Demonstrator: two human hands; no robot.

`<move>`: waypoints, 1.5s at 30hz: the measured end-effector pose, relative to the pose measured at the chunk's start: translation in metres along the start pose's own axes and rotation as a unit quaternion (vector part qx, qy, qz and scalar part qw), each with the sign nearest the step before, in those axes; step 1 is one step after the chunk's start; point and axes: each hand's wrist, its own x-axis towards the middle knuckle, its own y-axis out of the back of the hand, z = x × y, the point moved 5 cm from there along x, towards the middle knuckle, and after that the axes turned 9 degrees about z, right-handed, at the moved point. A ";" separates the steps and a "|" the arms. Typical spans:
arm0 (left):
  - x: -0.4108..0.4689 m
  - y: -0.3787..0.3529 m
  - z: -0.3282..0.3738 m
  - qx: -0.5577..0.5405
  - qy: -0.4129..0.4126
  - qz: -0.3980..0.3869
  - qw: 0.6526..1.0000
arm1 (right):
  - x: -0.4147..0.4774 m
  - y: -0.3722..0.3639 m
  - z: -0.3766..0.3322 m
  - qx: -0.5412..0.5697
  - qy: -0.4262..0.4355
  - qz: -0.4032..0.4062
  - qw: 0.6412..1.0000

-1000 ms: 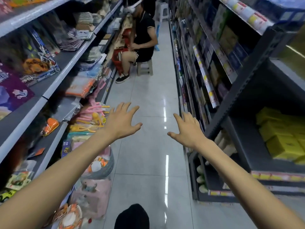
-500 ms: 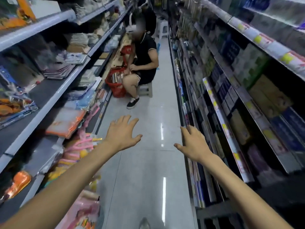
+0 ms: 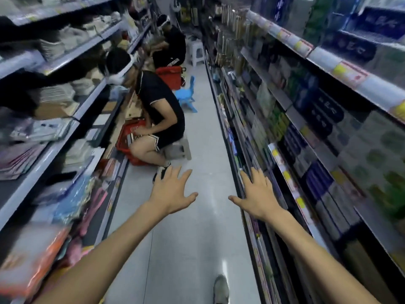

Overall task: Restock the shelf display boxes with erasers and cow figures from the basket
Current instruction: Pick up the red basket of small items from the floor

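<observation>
Down the left edge of the frame runs the left shelving [image 3: 54,137], packed with blurred packets and stacked goods, too smeared to name. Right of it, centre-left, a seated person [image 3: 160,106] on a grey stool [image 3: 177,148] leans over a red basket [image 3: 127,137] set against that shelving. Further up the aisle a second person [image 3: 173,44] sits by another red basket [image 3: 169,75]. I can't tell whether either one is the basket I'm meant to draw from.

My left hand [image 3: 173,194] hangs over the floor [image 3: 197,249] in mid-frame, fingers spread wide, holding nothing. The right hand [image 3: 258,194] is flat and splayed too, also empty, its fingertips up against the lower lip of the right shelving [image 3: 306,132]. Whether they touch it, I can't say. My shoe [image 3: 221,288] shows at bottom centre.

No erasers, cow figures or display boxes that I can pick out anywhere. By my read this is the walk-in: I'm travelling up the aisle and restocking hasn't started. Next I need to find the right shelf bay and the basket and get a hand on its stock. I'll also want to pass wide of the seated person's foot, which sits just above my left fingertips in the picture.
</observation>
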 end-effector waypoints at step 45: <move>1.200 -0.080 -0.324 -0.052 0.126 0.044 0.990 | 1.302 0.024 -0.007 0.005 0.088 0.005 0.996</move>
